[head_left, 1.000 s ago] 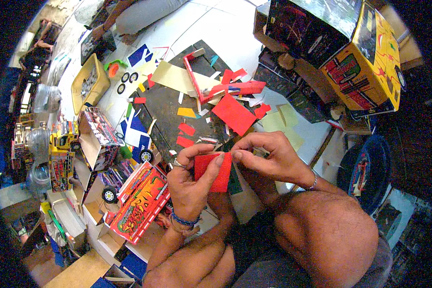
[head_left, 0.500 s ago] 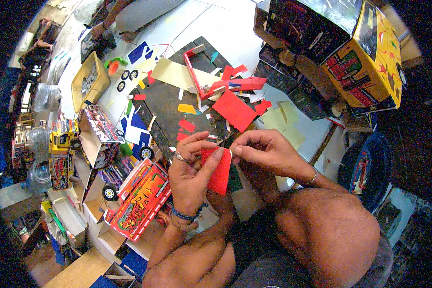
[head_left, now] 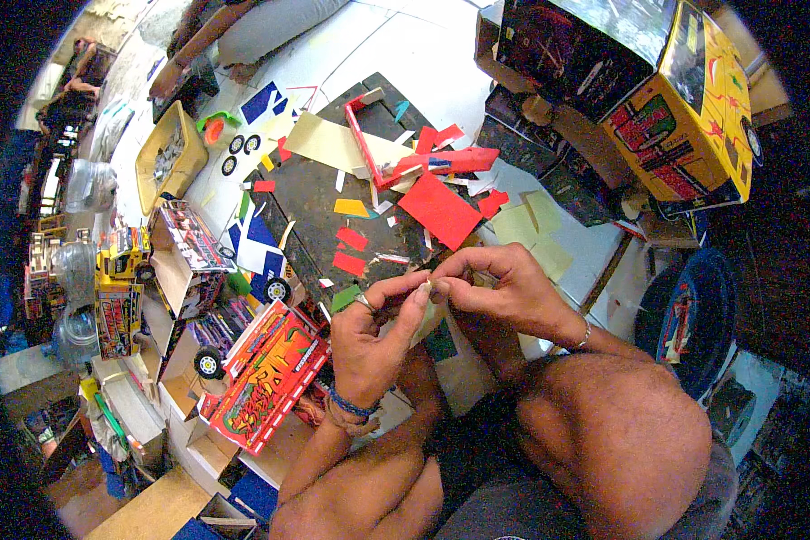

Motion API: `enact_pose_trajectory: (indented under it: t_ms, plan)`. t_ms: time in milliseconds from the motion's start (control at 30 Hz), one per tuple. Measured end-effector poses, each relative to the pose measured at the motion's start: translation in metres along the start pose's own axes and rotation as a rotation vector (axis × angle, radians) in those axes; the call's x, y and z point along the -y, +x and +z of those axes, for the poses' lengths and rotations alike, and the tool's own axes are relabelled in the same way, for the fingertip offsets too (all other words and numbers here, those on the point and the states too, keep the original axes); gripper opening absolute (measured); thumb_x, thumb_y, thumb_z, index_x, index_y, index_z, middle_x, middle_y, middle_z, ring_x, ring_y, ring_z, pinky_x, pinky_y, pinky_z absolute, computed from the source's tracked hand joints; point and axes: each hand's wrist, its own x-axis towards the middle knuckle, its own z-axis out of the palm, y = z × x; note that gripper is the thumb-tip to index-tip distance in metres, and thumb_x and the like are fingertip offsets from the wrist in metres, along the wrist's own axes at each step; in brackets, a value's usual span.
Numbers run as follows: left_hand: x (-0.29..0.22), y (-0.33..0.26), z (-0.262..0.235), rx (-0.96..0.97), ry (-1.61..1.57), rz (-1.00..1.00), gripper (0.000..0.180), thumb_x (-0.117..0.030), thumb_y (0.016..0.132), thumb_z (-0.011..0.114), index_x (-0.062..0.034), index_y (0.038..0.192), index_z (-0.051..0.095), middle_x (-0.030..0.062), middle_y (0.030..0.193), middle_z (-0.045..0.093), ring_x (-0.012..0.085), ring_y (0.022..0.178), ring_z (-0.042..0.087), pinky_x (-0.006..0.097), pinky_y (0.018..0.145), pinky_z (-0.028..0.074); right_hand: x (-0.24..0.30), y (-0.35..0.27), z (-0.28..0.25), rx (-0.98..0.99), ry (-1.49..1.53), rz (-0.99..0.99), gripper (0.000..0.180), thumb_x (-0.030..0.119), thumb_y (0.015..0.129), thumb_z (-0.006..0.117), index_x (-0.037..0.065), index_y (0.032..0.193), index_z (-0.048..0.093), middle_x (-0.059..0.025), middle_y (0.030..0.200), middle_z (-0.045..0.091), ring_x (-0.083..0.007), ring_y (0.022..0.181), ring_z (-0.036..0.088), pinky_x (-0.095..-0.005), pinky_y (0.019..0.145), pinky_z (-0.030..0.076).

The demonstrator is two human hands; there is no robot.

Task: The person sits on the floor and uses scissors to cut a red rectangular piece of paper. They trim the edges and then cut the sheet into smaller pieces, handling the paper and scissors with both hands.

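My left hand [head_left: 373, 337] and my right hand [head_left: 504, 292] meet above my lap, fingers pinched together. Between them is a small sticker sheet [head_left: 428, 322] with its pale side showing, mostly covered by my fingers. Both thumbs and forefingers press at its upper edge. Just beyond my hands lies a dark board [head_left: 319, 202] strewn with cut scraps. On it are a red rectangle [head_left: 439, 210], a red angled frame piece [head_left: 358, 135], a cream strip [head_left: 328, 144] and, beside my left fingers, a green scrap [head_left: 345, 298].
Toy truck bodies stand left, including a red one [head_left: 270, 378]. A large yellow toy truck [head_left: 684, 117] stands at upper right. A yellow tub [head_left: 184, 171], small black wheels [head_left: 236, 144] and a blue basin [head_left: 720, 306] lie around. Another person's arm [head_left: 202, 40] reaches in at upper left.
The sheet between my hands has turned, so its red face no longer shows and its pale side does. My left hand has shifted slightly right, uncovering the green scrap. The other person's arm has moved.
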Motion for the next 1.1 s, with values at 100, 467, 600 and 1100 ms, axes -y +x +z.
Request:
enact_pose_trajectory:
  t_ms: [100, 467, 600, 1100]
  plan:
    - [-0.001, 0.000, -0.001, -0.014, 0.088, 0.013, 0.019, -0.010, 0.093, 0.068, -0.0006, 0.109, 0.071, 0.0070, 0.099, 0.072, 0.0088, 0.086, 0.066, 0.024, 0.076, 0.053, 0.001, 0.000, -0.001, 0.002, -0.003, 0.029, 0.021, 0.022, 0.093, 0.067, 0.002, 0.098, 0.071, -0.0020, 0.087, 0.071, -0.0088, 0.080, 0.063, -0.0266, 0.072, 0.052]
    - [-0.005, -0.001, -0.009, -0.186, -0.064, 0.033, 0.016, -0.006, 0.093, 0.067, 0.0007, 0.107, 0.069, 0.0050, 0.097, 0.071, 0.0083, 0.084, 0.064, 0.024, 0.078, 0.052, -0.010, -0.001, -0.006, -0.105, -0.052, 0.037, 0.020, 0.023, 0.090, 0.068, 0.004, 0.094, 0.072, -0.0002, 0.081, 0.070, -0.0076, 0.074, 0.062, -0.0265, 0.068, 0.051]
    - [-0.012, 0.007, -0.026, -0.419, -0.115, 0.206, 0.014, -0.003, 0.093, 0.065, 0.0019, 0.105, 0.068, 0.0093, 0.101, 0.071, 0.0115, 0.087, 0.065, 0.027, 0.080, 0.054, -0.016, 0.000, -0.012, -0.157, -0.073, -0.006, 0.020, 0.025, 0.089, 0.068, 0.006, 0.093, 0.073, 0.0005, 0.077, 0.069, -0.0072, 0.070, 0.060, -0.0264, 0.066, 0.050]
    - [-0.026, 0.007, -0.037, -0.264, 0.469, 0.844, 0.027, 0.004, 0.078, 0.069, -0.0070, 0.103, 0.069, 0.0128, 0.108, 0.072, 0.0238, 0.098, 0.068, 0.035, 0.088, 0.052, -0.014, -0.002, -0.022, 0.006, 0.040, 0.199, 0.039, 0.044, 0.096, 0.062, 0.007, 0.087, 0.070, -0.0016, 0.071, 0.065, -0.0091, 0.061, 0.058, -0.0285, 0.056, 0.048]
